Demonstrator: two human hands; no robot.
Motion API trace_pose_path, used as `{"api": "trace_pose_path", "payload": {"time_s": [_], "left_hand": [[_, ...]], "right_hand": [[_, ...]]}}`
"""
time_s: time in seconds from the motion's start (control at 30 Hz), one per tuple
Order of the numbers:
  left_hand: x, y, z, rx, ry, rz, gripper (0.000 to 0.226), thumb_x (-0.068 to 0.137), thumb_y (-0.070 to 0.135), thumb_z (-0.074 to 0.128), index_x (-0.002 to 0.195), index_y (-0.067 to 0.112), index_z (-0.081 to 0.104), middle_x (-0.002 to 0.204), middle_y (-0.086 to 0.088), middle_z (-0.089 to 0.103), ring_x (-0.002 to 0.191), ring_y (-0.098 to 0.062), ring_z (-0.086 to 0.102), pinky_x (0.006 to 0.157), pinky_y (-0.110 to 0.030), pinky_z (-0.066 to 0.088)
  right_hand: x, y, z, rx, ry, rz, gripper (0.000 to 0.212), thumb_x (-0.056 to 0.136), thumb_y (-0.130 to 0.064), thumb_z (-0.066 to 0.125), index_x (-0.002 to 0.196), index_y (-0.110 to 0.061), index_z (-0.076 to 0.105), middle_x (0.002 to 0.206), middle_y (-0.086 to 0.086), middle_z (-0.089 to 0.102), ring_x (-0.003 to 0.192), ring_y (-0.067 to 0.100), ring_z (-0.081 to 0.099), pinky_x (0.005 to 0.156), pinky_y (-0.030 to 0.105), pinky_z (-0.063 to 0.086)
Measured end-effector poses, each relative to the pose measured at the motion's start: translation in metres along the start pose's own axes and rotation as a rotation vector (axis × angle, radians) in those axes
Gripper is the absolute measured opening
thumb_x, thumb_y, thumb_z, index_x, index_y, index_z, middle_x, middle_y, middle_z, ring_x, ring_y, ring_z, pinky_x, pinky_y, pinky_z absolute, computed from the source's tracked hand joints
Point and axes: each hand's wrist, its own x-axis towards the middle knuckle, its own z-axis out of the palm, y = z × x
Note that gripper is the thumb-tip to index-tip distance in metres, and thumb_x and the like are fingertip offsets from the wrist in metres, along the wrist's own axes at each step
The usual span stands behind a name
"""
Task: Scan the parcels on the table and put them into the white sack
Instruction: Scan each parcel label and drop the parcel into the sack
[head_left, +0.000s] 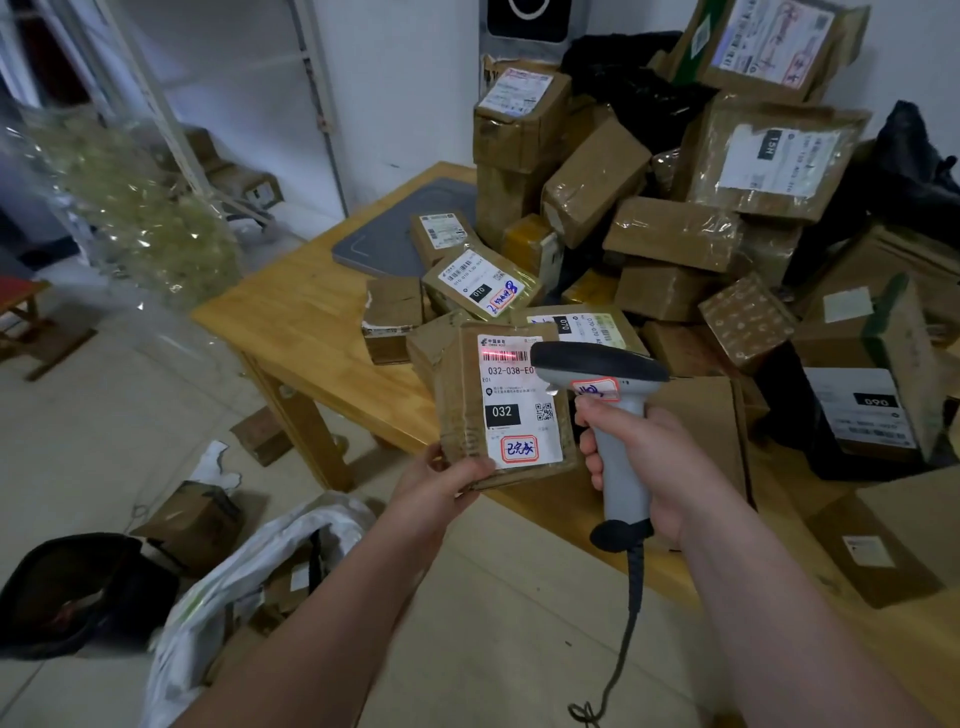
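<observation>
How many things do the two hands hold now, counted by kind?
Parcel, in the left hand: 1
Barcode scanner, in the right hand: 1
Total: 2
</observation>
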Motion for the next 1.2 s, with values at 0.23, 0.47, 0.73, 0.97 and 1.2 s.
{"api": "trace_pose_path", "payload": {"time_s": [0.23, 0.47, 0.73, 0.97, 1.2], "left_hand": [[0.0, 0.008, -0.025, -0.032, 0.067, 0.023, 0.041, 0.083, 0.004, 0.069, 0.122, 0.008, 0.055, 0.115, -0.008, 0.068, 0.098, -0.014, 0.067, 0.066, -0.016, 0.055], [-0.001, 0.023, -0.077, -0.044, 0.099, 0.037, 0.046, 0.078, 0.01, 0.076, 0.12, 0.009, 0.058, 0.11, -0.005, 0.071, 0.093, -0.012, 0.069, 0.069, -0.017, 0.055], [-0.009, 0.03, -0.16, -0.098, 0.24, 0.033, 0.041, 0.079, 0.013, 0.075, 0.116, 0.01, 0.06, 0.109, -0.007, 0.072, 0.104, -0.019, 0.067, 0.084, -0.025, 0.052], [-0.005, 0.016, -0.246, -0.135, 0.368, -0.012, 0.031, 0.085, 0.007, 0.068, 0.115, 0.005, 0.061, 0.108, -0.011, 0.072, 0.104, -0.025, 0.067, 0.091, -0.034, 0.051], [0.002, -0.019, -0.338, -0.173, 0.476, -0.098, 0.064, 0.057, 0.027, 0.081, 0.115, 0.007, 0.063, 0.106, -0.011, 0.073, 0.102, -0.025, 0.069, 0.09, -0.035, 0.051]], "right_hand": [[0.003, -0.007, 0.027, -0.059, -0.033, -0.054, 0.018, 0.089, -0.027, 0.067, 0.081, -0.011, 0.064, 0.06, 0.001, 0.059, 0.052, 0.012, 0.053, 0.05, 0.026, 0.044], [0.007, -0.014, 0.074, -0.15, -0.103, -0.108, 0.019, 0.088, -0.03, 0.068, 0.081, -0.013, 0.065, 0.062, 0.0, 0.061, 0.053, 0.011, 0.056, 0.051, 0.024, 0.047], [0.019, -0.012, 0.157, -0.173, -0.203, -0.064, 0.017, 0.088, -0.024, 0.068, 0.082, -0.009, 0.064, 0.061, 0.004, 0.057, 0.05, 0.011, 0.051, 0.046, 0.022, 0.044], [0.04, 0.012, 0.238, -0.234, -0.283, 0.011, 0.017, 0.089, -0.021, 0.067, 0.078, -0.01, 0.061, 0.058, 0.004, 0.053, 0.047, 0.011, 0.047, 0.042, 0.019, 0.041], [0.071, 0.062, 0.315, -0.286, -0.367, 0.076, 0.015, 0.089, -0.023, 0.068, 0.083, -0.01, 0.065, 0.058, 0.003, 0.057, 0.047, 0.01, 0.051, 0.046, 0.023, 0.044]]}}
